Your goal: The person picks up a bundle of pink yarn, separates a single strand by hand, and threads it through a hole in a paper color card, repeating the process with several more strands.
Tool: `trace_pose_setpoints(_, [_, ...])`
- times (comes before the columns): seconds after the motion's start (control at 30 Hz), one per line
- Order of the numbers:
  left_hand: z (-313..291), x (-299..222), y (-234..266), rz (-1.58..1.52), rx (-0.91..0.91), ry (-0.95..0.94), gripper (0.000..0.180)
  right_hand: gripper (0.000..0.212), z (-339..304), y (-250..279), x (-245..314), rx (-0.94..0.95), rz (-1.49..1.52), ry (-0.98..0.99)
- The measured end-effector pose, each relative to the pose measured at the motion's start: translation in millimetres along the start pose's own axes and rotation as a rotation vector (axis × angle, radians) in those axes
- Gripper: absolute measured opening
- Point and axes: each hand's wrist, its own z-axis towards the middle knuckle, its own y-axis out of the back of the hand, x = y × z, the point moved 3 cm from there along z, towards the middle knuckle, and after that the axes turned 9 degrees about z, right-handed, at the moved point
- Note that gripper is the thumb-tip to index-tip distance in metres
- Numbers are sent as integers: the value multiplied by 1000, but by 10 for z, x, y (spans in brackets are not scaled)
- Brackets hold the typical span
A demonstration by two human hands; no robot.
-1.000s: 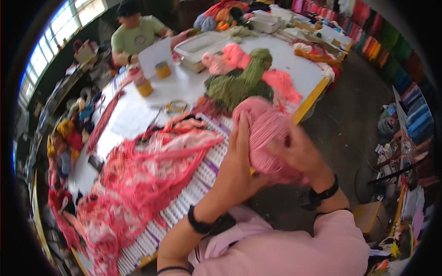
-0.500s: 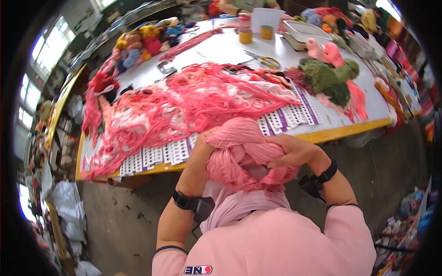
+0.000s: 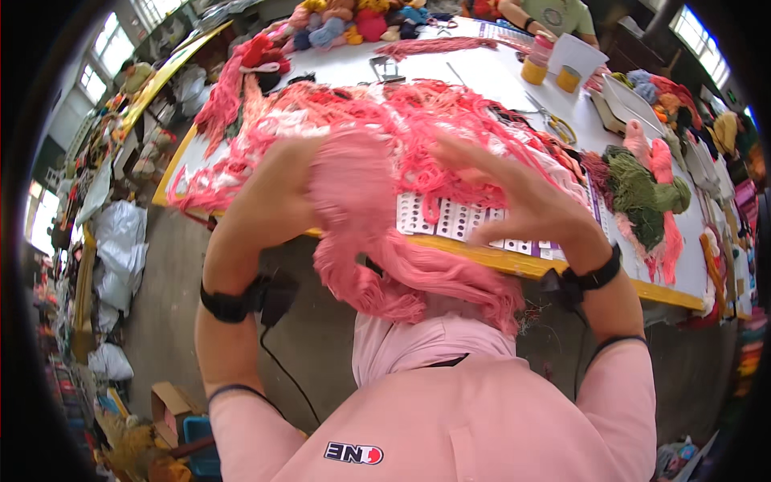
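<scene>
A thick pink yarn skein (image 3: 353, 189) hangs in front of my chest, twisted in its upper part and looping down in loose strands at the right. My left hand (image 3: 291, 181) is closed round its upper left side, with the fingertips hidden by the yarn and motion blur. To the right of the skein, my right hand (image 3: 526, 189) is raised with fingers spread and holds nothing. Beyond both hands lies a tangled heap of pink, white and red yarn (image 3: 450, 120). White cards with rows of round holes (image 3: 450, 218) stick out from under that heap.
The white table has a yellow front edge (image 3: 474, 253). Yellow-handled scissors (image 3: 560, 127), green yarn (image 3: 642, 181) and a white tray (image 3: 630, 104) are on its right side. Coloured skeins (image 3: 329, 32) line the far side. Across the table is another person (image 3: 562, 16).
My right hand has let go of the skein and moved right, opening. The left hand has moved left and up with the skein, which now hangs longer. The view has shifted.
</scene>
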Motion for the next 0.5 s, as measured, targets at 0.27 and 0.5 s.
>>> trace_pose_setpoints(0.27, [-273, 138, 687, 200, 63, 229, 28, 29, 997, -399, 554, -33, 389, -64])
trace_pose_setpoints(0.5, [-1122, 681, 523, -1082, -206, 194, 19, 6, 1619, -196, 862, 46, 775, 101])
